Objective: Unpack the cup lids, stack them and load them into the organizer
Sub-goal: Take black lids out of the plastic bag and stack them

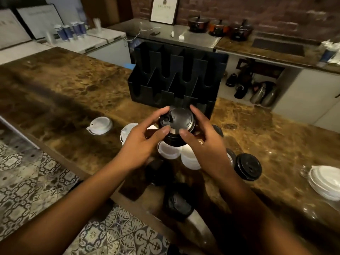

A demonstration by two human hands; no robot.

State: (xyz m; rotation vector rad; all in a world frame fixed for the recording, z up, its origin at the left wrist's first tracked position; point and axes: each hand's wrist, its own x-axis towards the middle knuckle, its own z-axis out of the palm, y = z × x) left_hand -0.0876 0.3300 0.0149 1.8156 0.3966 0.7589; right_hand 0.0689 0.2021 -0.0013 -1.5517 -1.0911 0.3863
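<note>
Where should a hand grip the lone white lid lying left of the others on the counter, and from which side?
Grip the white lid by its round rim, coming straight down from above. It lies flat on the counter, dome up and apart from the other lids, so fingers can pinch opposite edges. Avoid the small tab on its left edge.

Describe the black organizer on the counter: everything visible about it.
The black organizer stands upright on the brown marbled counter, just beyond the two hands. It looks like matte plastic, split by dividers into several tall compartments in stepped rows, each front wall cut with a deep U-shaped slot. Every compartment in view appears empty. Nothing visibly touches it but the counter; the held lid stack overlaps its lower front edge in view.
</note>
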